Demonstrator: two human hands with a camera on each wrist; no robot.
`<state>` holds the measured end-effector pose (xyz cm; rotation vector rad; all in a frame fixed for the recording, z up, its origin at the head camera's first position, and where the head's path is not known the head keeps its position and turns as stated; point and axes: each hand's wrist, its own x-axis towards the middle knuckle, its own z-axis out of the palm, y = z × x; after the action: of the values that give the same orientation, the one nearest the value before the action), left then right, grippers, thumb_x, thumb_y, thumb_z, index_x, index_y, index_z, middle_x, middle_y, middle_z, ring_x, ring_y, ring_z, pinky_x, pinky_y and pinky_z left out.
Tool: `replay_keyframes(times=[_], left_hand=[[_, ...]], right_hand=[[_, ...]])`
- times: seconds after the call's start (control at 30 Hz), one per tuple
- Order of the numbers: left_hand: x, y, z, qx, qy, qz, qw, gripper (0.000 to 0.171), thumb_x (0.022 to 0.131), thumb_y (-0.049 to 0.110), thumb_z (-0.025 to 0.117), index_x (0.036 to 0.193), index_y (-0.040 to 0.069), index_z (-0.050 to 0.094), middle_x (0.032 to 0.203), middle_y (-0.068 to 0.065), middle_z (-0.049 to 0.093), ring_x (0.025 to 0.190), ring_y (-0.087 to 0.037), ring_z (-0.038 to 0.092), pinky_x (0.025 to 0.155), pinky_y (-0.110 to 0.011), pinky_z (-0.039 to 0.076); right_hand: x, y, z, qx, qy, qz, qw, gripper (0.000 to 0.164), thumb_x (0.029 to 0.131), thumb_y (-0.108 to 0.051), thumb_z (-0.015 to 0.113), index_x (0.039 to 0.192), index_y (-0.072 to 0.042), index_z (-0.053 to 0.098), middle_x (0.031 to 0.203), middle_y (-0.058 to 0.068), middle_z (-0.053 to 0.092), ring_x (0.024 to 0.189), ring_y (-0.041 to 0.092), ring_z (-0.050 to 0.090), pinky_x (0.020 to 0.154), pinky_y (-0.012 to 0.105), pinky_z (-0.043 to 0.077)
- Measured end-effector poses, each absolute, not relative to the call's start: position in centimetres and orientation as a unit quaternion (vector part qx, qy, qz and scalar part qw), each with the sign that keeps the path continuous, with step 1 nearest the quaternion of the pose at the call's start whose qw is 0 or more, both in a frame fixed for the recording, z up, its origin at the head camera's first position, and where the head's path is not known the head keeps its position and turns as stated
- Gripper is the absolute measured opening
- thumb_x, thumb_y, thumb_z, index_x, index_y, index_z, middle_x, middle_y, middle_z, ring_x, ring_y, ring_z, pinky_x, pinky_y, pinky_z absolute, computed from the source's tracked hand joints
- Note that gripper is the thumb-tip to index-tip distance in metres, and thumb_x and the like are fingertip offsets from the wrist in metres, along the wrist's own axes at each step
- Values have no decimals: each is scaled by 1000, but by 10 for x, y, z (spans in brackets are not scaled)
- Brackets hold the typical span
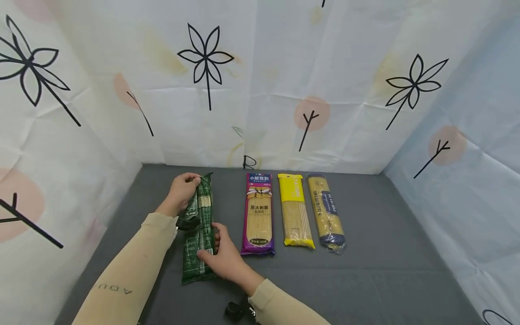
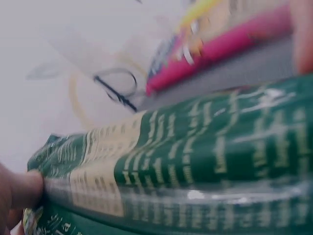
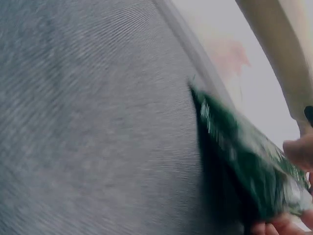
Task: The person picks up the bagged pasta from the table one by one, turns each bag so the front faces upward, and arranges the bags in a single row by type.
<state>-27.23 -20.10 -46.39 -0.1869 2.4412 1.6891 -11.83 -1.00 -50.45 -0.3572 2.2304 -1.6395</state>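
A long dark green plastic packet covered in fine print is at the left of the grey cloth. Its top end is pinched by my left hand; the left wrist view shows the thumb against the wrapper's end. Lower down, my right hand grips the packet's right edge, thumb on top. In the right wrist view a dark shadow lies beside the packet's near end, which looks tilted off the cloth. The packet's contents are hidden by the wrapper.
To the right, a purple and pink pasta packet, a yellow pasta packet and a clear, blue-labelled spaghetti packet lie side by side on the grey cloth. Patterned white fabric walls the back and sides.
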Motion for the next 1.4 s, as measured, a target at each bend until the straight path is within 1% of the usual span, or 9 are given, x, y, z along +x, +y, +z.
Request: replay_keyframes(times=[0.13,0.4,0.5,0.6,0.77,0.97,1.1,1.2,1.4], left_hand=[[-271,-191,-449,-90,808,578,70,34,104,32,45,133,16,51,139,-12,40,47,-12,24,43,-31,31],[-267,-167,-415,-80,796,599,20,32,103,29,47,130,13,53,139,-12,40,58,-15,33,49,-33,34],[-267,-162,-411,-81,795,601,9,31,103,28,48,130,13,54,141,-10,40,69,-18,38,53,-34,36],[-268,-159,-412,-72,799,597,-3,32,103,29,49,130,13,55,143,-9,40,89,-20,45,63,-35,40],[-270,-155,-415,-55,797,601,-23,30,102,28,50,127,11,56,141,-10,42,109,-27,46,79,-40,41],[-268,-153,-416,-31,793,607,-31,33,101,26,53,131,11,54,145,-11,36,118,-31,44,87,-47,43],[-265,-151,-420,-8,804,593,-30,44,97,28,60,138,16,48,154,-12,17,137,-36,25,100,-56,36],[-260,-148,-421,-6,812,582,-35,54,94,33,64,142,18,43,151,-15,8,137,-39,19,99,-58,34],[-250,-140,-424,-22,824,564,-38,70,91,45,65,149,21,32,140,-19,6,122,-36,22,94,-56,36]], right_hand=[[-122,-3,-502,-112,779,-598,151,70,93,-32,65,149,-31,23,130,5,41,108,24,51,80,41,48],[-131,10,-490,-110,761,-629,115,63,96,-21,61,148,-33,28,122,7,38,83,20,52,62,33,45],[-133,14,-488,-106,748,-646,112,61,96,-18,60,147,-30,30,120,10,37,80,19,51,61,32,44],[-134,18,-487,-102,737,-659,108,61,95,-15,61,147,-26,31,119,11,38,83,20,51,62,31,45],[-134,22,-482,-98,733,-664,108,61,95,-10,60,148,-21,31,119,14,39,85,21,53,63,33,46],[-126,31,-453,-113,759,-635,88,59,95,-6,56,148,-13,31,123,19,41,103,30,48,84,44,45],[-136,39,-460,-121,781,-609,71,61,96,-6,56,149,-18,29,129,17,41,117,30,43,101,53,36],[-141,47,-460,-130,793,-591,67,61,97,-9,55,150,-24,29,134,13,40,119,29,43,100,53,37],[-145,64,-441,-147,843,-513,61,61,97,-9,55,151,-25,30,151,5,32,133,25,37,102,50,38]])
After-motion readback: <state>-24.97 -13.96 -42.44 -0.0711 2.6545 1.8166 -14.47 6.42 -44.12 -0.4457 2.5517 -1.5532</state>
